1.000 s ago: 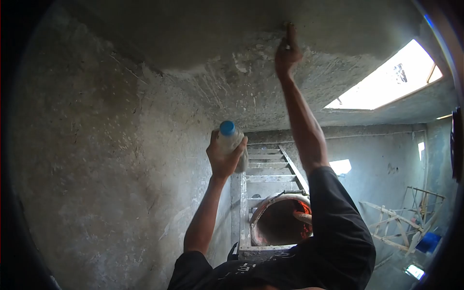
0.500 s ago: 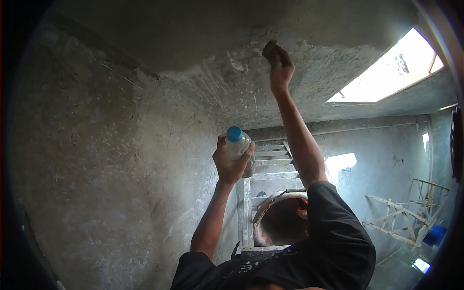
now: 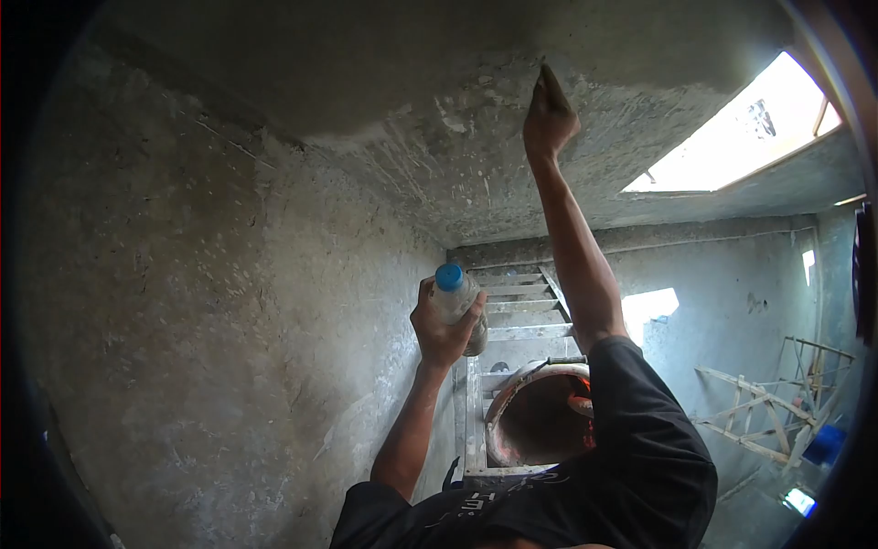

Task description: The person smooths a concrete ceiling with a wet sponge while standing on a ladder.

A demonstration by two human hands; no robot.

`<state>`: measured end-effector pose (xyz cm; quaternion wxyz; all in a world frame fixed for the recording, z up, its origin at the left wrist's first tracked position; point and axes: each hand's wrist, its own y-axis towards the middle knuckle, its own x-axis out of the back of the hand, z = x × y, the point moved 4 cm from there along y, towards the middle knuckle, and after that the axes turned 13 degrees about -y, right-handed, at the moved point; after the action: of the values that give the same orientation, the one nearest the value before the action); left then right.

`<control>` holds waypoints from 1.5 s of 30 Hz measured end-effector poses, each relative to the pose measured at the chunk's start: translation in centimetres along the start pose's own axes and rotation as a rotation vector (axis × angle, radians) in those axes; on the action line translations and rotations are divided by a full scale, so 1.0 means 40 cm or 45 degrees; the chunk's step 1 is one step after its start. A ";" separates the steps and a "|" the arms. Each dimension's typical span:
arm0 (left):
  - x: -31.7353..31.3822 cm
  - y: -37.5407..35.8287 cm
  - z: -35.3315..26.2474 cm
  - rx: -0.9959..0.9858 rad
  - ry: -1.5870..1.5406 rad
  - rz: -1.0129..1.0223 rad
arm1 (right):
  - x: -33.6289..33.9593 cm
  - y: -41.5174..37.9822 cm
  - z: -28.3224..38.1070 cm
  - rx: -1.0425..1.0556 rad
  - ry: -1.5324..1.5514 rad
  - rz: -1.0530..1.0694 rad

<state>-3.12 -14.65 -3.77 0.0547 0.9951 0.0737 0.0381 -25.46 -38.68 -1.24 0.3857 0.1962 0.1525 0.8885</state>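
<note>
My left hand (image 3: 444, 325) is wrapped round a clear plastic bottle (image 3: 455, 304) with a blue cap, held upright in front of the ladder. Overhead, my right hand (image 3: 551, 119) reaches up to the rough grey ceiling (image 3: 457, 123). Its fingers are closed on a small brown, sponge-like block (image 3: 547, 84), seen almost edge-on and partly hidden by the fingers. The block is at or very near the rough patch, beside a smoother, darker plastered area.
A ladder (image 3: 517, 333) stands below, with a round, mortar-stained bucket (image 3: 497, 412) at its rungs. A bright opening (image 3: 732, 133) cuts the ceiling at right. Wooden trestles (image 3: 759, 416) and a blue container (image 3: 826, 446) stand lower right. A bare wall (image 3: 183, 348) rises at left.
My right hand has shifted slightly right and up along the ceiling, turning the block nearly edge-on. My left hand and the bottle have dropped a little lower in view.
</note>
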 end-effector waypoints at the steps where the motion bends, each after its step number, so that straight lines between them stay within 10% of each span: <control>1: 0.001 -0.006 0.003 0.010 0.010 -0.001 | -0.017 0.010 0.019 0.164 0.085 -0.181; 8: 0.003 -0.011 0.019 0.035 0.028 -0.009 | -0.202 -0.028 0.011 0.650 -0.021 -0.492; 13: 0.012 -0.015 0.007 0.010 0.098 0.025 | -0.185 -0.081 -0.035 1.041 -0.302 0.114; 25: 0.033 -0.033 0.011 0.099 0.178 0.028 | -0.112 0.140 -0.025 2.082 -0.704 0.108; 32: 0.097 -0.101 0.029 0.195 0.190 -0.046 | -0.068 0.145 -0.050 1.861 -0.546 0.086; 39: 0.127 -0.141 0.030 0.223 0.104 -0.118 | -0.156 0.031 -0.033 0.717 -0.231 -0.400; 45: 0.086 -0.109 -0.001 0.141 0.129 -0.007 | -0.260 -0.034 0.056 0.849 -0.085 -0.423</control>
<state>-0.36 -9.85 -4.02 -0.0042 0.9931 0.0811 0.0841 -17.06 -45.25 -2.26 0.4444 0.3124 0.4504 0.7085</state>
